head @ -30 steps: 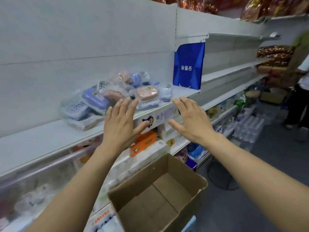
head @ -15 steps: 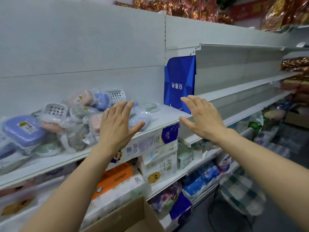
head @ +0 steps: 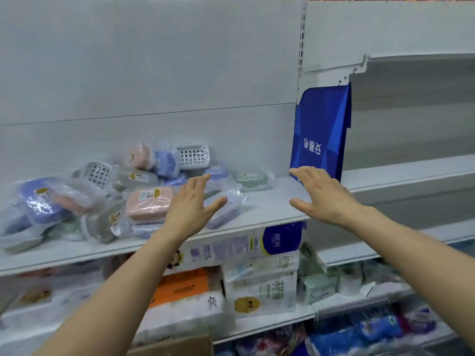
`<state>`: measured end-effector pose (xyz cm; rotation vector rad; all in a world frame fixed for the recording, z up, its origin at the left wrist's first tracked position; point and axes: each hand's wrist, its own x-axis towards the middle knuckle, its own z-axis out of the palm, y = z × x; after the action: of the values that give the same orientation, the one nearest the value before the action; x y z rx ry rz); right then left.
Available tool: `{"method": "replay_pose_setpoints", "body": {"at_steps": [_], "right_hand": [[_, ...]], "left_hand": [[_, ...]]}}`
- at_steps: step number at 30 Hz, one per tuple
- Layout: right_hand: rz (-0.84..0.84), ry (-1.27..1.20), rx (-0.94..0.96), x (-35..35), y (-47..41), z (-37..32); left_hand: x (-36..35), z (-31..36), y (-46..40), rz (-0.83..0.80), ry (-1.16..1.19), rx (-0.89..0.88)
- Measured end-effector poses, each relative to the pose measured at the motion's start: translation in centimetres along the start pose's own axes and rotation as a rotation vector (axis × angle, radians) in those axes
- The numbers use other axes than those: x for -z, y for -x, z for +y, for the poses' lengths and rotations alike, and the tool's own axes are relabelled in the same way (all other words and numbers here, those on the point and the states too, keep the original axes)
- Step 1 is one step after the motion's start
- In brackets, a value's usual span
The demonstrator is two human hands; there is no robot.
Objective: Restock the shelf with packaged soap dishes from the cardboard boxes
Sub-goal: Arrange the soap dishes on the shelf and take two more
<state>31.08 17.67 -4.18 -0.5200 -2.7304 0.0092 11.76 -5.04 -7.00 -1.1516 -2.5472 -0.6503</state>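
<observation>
A loose pile of packaged soap dishes (head: 144, 201) in clear wrap, pink, blue, grey and green, lies on the white shelf (head: 272, 204). My left hand (head: 191, 208) is held up in front of the pile's right end, fingers straight and spread, holding nothing. My right hand (head: 321, 196) is raised flat over the bare part of the shelf, right of the pile, also holding nothing. Only a top edge of the cardboard box (head: 180, 346) shows at the bottom of the view.
A blue bag (head: 321, 134) hangs at the shelf's right end by the upright. Tissue packs (head: 259, 276) and an orange pack (head: 185, 285) fill the shelf below. More wrapped goods (head: 372, 327) sit on the lowest shelf. Empty white shelves (head: 411, 170) run off to the right.
The view has swung up and closer to the shelf, so the cardboard box has almost dropped out of sight. Both hands stay raised and spread, now nearer the soap dish pile.
</observation>
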Motion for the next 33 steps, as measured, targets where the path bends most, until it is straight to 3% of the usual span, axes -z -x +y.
{"method": "replay_pose_setpoints", "body": {"at_steps": [6,11,13,21,27,33], "right_hand": [[-0.184,-0.053,0.109,-4.7,-8.8,1.8],[-0.307,-0.12,0.088,-9.6,-17.8,2.8],[-0.344,-0.17,0.081,-11.4,-21.3,2.7],[-0.438,-0.166,0.082,-17.0,-28.0,4.6],[-0.384,-0.091,0.026,-17.6,-27.8,5.6],[-0.222,0.004,-0.15,-13.9,-24.5,6.7]], "left_hand": [[-3.6,-1.2,-9.0,-0.003,-0.006,0.12],[-7.8,-1.7,-16.3,-0.045,-0.014,0.463],[-9.5,-2.1,-18.0,-0.057,-0.043,0.521],[-12.5,-2.5,-21.2,-0.025,-0.228,0.467],[-12.7,-1.6,-22.1,-0.057,-0.129,0.491],[-11.1,2.4,-22.2,-0.093,0.166,0.469]]}}
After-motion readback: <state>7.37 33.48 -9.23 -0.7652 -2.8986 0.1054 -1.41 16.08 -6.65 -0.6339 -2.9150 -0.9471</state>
